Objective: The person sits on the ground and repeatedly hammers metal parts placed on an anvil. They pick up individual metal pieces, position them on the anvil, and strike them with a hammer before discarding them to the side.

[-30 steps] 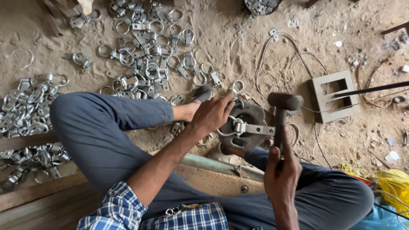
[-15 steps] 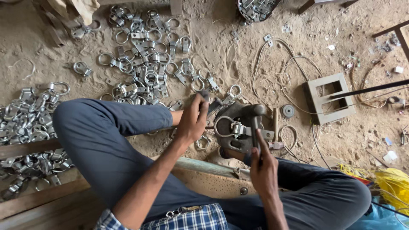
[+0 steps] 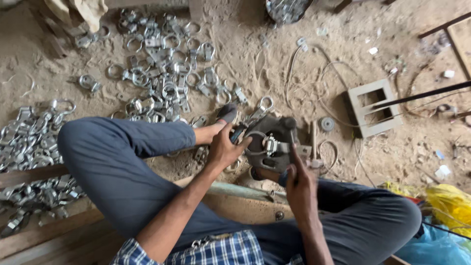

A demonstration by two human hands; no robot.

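Hammer [image 3: 293, 142] down since a second ago, head on clamp [image 3: 271, 145] mid-frame, handle running toward bottom, right hand [image 3: 300, 184] gripping it, left hand [image 3: 223, 149] curled on block [image 3: 267, 137].

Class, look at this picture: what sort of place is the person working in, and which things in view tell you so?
Probably a small, informal metal workshop with a sandy dirt floor. Heaps of metal ring clamps lie about, and the left hand and right hand work at a dark iron block.
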